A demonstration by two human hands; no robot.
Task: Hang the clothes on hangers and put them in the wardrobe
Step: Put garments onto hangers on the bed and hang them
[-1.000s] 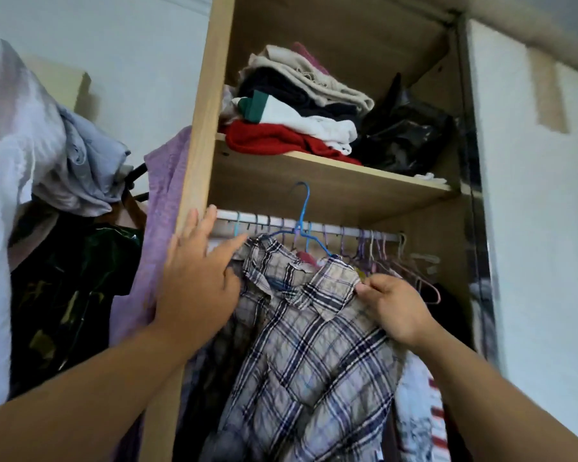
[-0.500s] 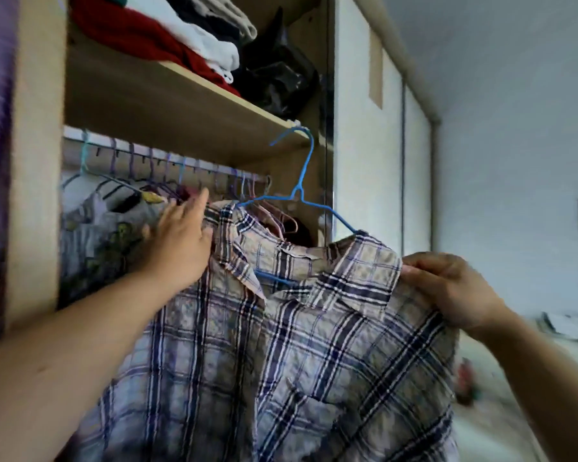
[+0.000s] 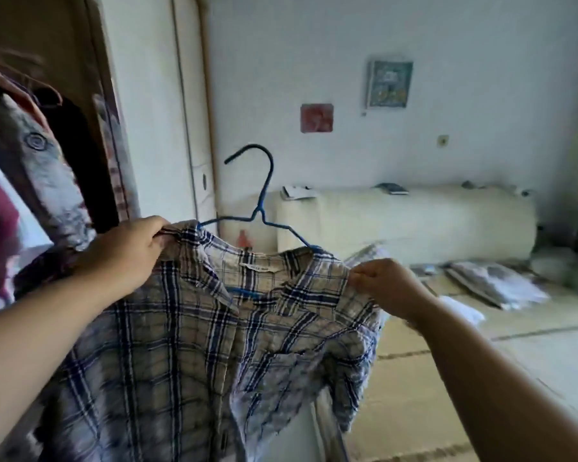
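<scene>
Left hand [image 3: 124, 258] and right hand [image 3: 387, 288], grips clamped on plaid shirt [image 3: 187, 345]; blue hanger [image 3: 264, 191] half hidden.

The shirt [image 3: 194, 345] sat on the hanger [image 3: 264, 195] in front of me, my left hand [image 3: 124, 258] at its left shoulder, my right hand [image 3: 387, 285] at its right. The wardrobe [image 3: 80, 61] stood to the left; the bed [image 3: 481, 361] lay behind on the right, a pillow [image 3: 494, 281] on it.
</scene>
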